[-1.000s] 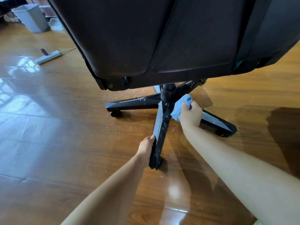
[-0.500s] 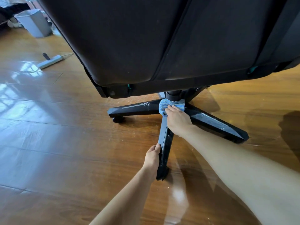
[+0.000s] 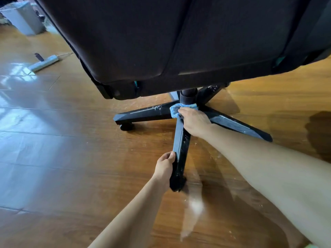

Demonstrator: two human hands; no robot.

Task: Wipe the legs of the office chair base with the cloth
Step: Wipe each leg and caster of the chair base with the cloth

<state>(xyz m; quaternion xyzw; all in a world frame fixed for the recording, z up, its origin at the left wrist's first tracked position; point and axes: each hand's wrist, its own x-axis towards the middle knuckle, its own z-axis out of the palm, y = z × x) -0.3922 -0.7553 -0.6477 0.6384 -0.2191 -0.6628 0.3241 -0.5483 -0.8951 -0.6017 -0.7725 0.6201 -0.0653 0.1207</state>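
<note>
We pinch the near chair leg [image 3: 180, 151] w/ left hand [image 3: 164, 169] to stop the base swivelling, while right hand [image 3: 195, 122] presses the blue cloth [image 3: 176, 110] flat at the hub.

- The chair seat [image 3: 179, 42] hangs over the base hub [image 3: 188, 97], right ahead of me on the floor [image 3: 71, 158].
- Nearest leg [image 3: 180, 151] runs from the hub straight back toward me.
- My left hand [image 3: 164, 169] grips that leg's left edge, near its outer end.
- My right hand [image 3: 194, 122] sits at the hub end, pressing the cloth [image 3: 176, 110] where the legs meet.
- Left leg [image 3: 143, 114] stretches off to the left; right leg [image 3: 238, 125] to the right, behind my right forearm.
- Far left on the floor: a power strip [image 3: 43, 62], with a bin [image 3: 23, 17] beyond it.
</note>
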